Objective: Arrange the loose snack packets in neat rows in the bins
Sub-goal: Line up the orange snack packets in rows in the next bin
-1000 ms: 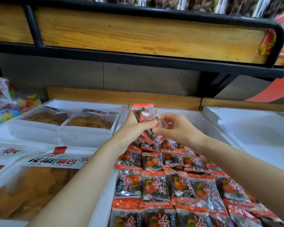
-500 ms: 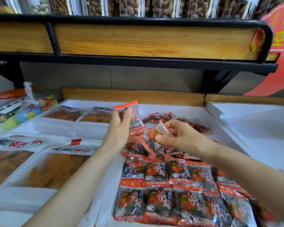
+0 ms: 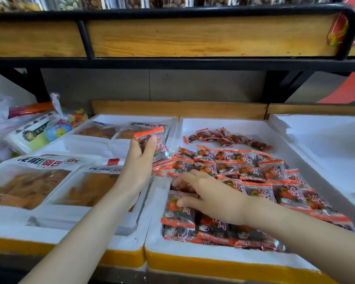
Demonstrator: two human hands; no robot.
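Note:
A white foam bin [image 3: 230,125] holds orange-edged snack packets [image 3: 252,171] laid in rows, with a loose heap of packets [image 3: 230,138] at its far end. My left hand [image 3: 138,160] holds a small stack of these packets [image 3: 158,148] upright over the bin's left wall. My right hand [image 3: 209,196] lies palm down on the near-left rows, thumb and fingers pinching a packet [image 3: 178,210] that rests flat in the bin. Both forearms reach in from the bottom of the view.
To the left, another foam bin [image 3: 76,216] holds large bags of golden crisps [image 3: 29,187]. An unfilled white foam bin [image 3: 324,144] sits to the right. A wood and black metal shelf [image 3: 193,37] overhangs the back. A bag of colourful sweets [image 3: 62,124] lies far left.
My right hand has come down from mid-air and set its packet flat into the near-left row. My left hand keeps its stack raised. The camera has tilted down.

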